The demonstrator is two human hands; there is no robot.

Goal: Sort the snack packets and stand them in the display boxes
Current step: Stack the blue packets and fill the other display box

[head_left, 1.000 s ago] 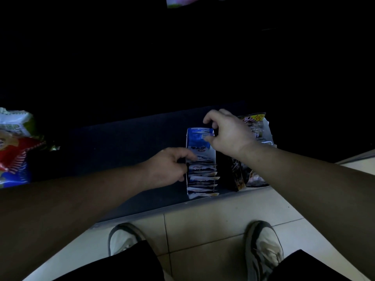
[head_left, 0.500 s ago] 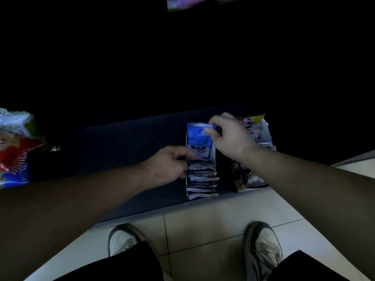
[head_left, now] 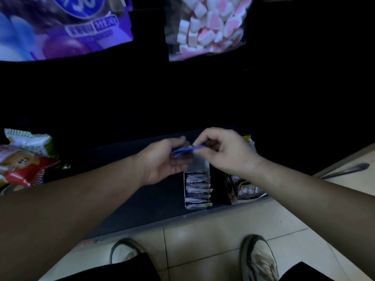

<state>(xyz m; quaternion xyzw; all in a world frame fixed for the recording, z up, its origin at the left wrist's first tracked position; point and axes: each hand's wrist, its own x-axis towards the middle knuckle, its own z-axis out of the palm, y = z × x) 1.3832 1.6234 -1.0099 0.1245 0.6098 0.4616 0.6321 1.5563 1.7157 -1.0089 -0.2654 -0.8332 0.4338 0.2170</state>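
Note:
A narrow display box (head_left: pixel 197 189) stands on the dark bottom shelf, with several blue-and-white snack packets upright in a row inside it. Above its far end my right hand (head_left: pixel 225 153) pinches a thin blue packet (head_left: pixel 187 149), held nearly flat and seen edge-on. My left hand (head_left: pixel 166 159) is cupped palm up under the packet's left end, fingers touching it. A second, dark display box (head_left: pixel 233 189) with mixed packets stands right of the first, partly hidden by my right wrist.
Loose snack bags (head_left: pixel 24 157) in white, green and red lie on the shelf at far left. A purple bag (head_left: pixel 65 27) and a marshmallow bag (head_left: pixel 207 27) hang above. The shelf edge (head_left: pixel 142 226) runs in front of my shoes on the tiled floor.
My right hand has lifted the blue packet out of the box's far end and tipped it flat. My left hand left the box's side and rose under the packet. The view tilted up.

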